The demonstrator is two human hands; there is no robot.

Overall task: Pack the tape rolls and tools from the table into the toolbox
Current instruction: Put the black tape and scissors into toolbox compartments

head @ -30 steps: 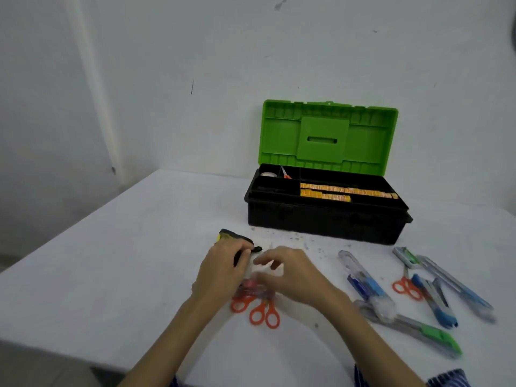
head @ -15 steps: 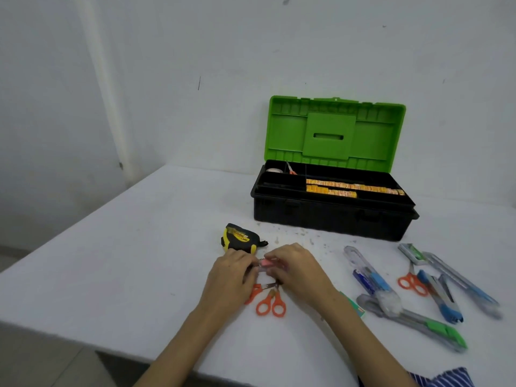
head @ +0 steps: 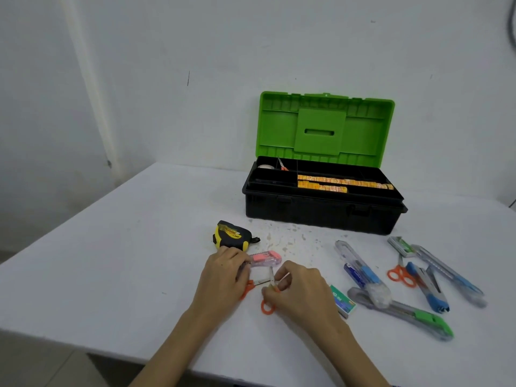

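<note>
While left hand (head: 223, 277) fingers grip pink cutter (head: 265, 258), tape measure (head: 231, 234) just behind; right hand (head: 301, 291) pinches scissors (head: 268, 300).

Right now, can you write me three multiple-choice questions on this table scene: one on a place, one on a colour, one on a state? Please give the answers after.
1. Where is the tape measure?
A. inside the toolbox
B. on the table, left of the toolbox front
C. on the floor

2. What colour is the toolbox lid?
A. green
B. red
C. white

3. What is the state of the toolbox?
A. shut
B. upside down
C. open, lid upright

Answers: 1 B, it lies on the table just beyond the left hand. 2 A, the lid is bright green. 3 C, the tray inside shows.
</note>
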